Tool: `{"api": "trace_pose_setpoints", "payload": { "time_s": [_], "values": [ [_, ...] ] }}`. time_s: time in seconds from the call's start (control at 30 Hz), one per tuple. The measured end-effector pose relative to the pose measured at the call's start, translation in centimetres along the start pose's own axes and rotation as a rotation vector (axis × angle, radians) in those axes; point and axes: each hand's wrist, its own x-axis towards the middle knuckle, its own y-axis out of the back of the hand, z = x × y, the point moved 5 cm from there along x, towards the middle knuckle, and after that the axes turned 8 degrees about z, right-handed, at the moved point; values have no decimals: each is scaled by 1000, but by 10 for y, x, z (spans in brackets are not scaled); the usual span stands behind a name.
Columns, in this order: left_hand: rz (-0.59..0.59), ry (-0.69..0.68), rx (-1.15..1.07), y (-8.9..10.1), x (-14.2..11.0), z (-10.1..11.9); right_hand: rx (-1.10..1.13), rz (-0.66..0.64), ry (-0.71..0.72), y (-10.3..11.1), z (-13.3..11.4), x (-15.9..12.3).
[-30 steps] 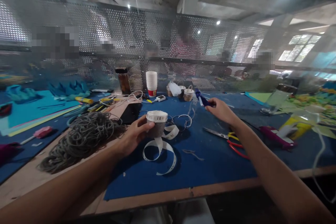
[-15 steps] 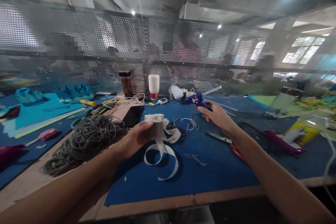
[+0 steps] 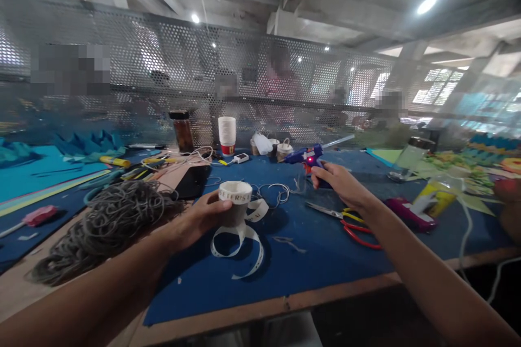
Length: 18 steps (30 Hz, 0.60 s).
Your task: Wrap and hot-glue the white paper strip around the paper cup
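Observation:
My left hand (image 3: 199,217) is wrapped round a small paper cup (image 3: 234,216) above the blue mat. A white ribbon printed with dark letters (image 3: 258,254) circles the cup's rim, and its loose length curls down onto the mat. Over on the right, my right hand (image 3: 344,183) grips a blue glue gun (image 3: 303,156) by its handle. The gun shows a lit red light, and its nozzle points left. A clear glue stick (image 3: 340,141) sticks out of its back. Scissors with red and yellow handles (image 3: 345,218) lie below my right forearm.
A heap of grey cord (image 3: 109,217) lies to the left, beside a black phone (image 3: 193,181). Farther back stand stacked paper cups (image 3: 227,133), a dark jar (image 3: 183,133) and small cups (image 3: 284,150). A glass jar (image 3: 411,160) and a purple tool (image 3: 411,215) are on the right.
The view has swung to the right. The cup's mouth now shows more in my left hand. My right hand's hold on the glue gun continues, and the gun shows more fully.

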Motion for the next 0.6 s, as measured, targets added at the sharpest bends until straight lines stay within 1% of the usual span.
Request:
{"api": "trace_pose_setpoints", "payload": {
  "time_s": [0.17, 0.27, 0.37, 0.43, 0.5, 0.6],
  "values": [
    [-153, -73, 35, -24, 5, 4, 221, -134, 16, -41, -21, 1],
    [-191, -93, 22, -39, 9, 8, 289, -205, 14, -61, -32, 0],
    [-258, -122, 15, -52, 12, 10, 291, -179, 36, -72, -36, 0],
    [-299, -126, 19, -57, 14, 8, 320, -150, 28, -76, -33, 1],
    [-313, -127, 16, -59, 16, 6, 375, -145, -7, -80, -28, 1],
    [-297, -129, 33, -57, 17, 2, 440, -176, -29, -85, -22, 2]
  ]
}}
